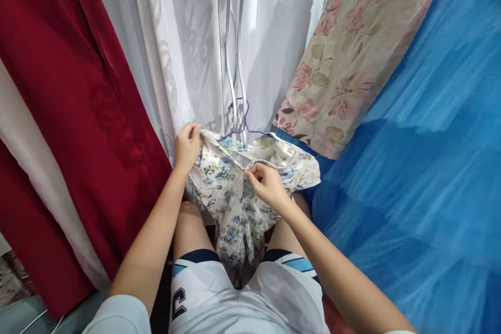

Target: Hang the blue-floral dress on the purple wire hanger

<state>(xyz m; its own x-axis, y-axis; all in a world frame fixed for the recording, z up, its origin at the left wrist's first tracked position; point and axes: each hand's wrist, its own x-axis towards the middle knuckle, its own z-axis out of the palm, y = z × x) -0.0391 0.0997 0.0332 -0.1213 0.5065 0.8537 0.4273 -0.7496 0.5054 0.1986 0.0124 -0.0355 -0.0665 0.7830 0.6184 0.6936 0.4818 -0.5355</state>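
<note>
A white dress (235,214) with blue and yellow flowers hangs on a purple hanger (246,124) in front of me, its lower part between my knees. Whether it is a dress or a blouse is hard to tell, since the lower end is partly hidden. My left hand (188,148) pinches the garment's left shoulder near the hanger's end. At the front of the neckline, my right hand (266,182) has its fingers closed on the edge. The hanger's hook is up by a pair of white straps (237,52).
Red cloth (113,156) hangs at the left, with white curtains (188,47) behind the hanger. A beige floral garment (332,73) and a layered blue tulle skirt (415,167) hang close on the right. My legs in white shorts (242,308) flank the garment.
</note>
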